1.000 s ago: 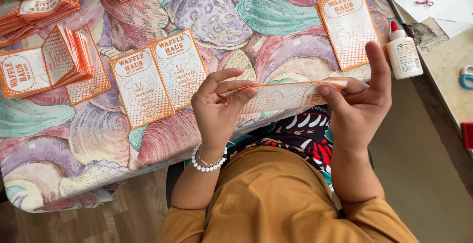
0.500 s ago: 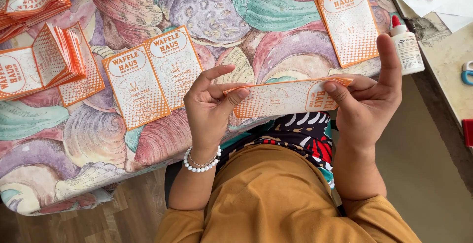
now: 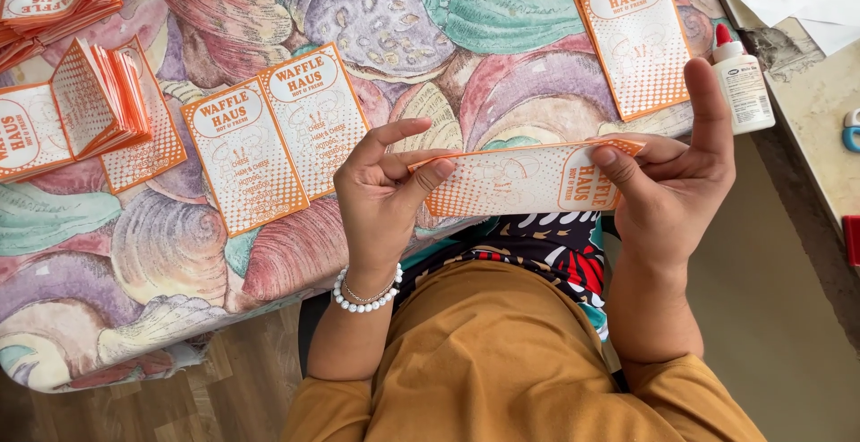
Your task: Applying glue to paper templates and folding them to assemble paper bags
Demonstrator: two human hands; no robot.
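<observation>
**Both hands pinch orange paper sleeve at table edge**

Left hand point(image 3: 385, 191) grips the left end of the orange-and-white paper sleeve point(image 3: 520, 182), thumb on top, fingers curled close behind. Right hand point(image 3: 672, 182) pinches the right end, thumb on the printed face, index finger raised straight. Sleeve is held sideways, just above the shell-print tablecloth point(image 3: 134, 254) edge, over the lap.

Risk: uneven pinch pressure could skew the crease or crumple the thin paper. White glue bottle point(image 3: 742, 84) stands near the right hand; an elbow bump might tip it.

Versus the earlier frames: sleeve sits slightly lower and flatter, grips otherwise unchanged. Open flat leaflet point(image 3: 273, 137) on the table hasn't moved.
</observation>
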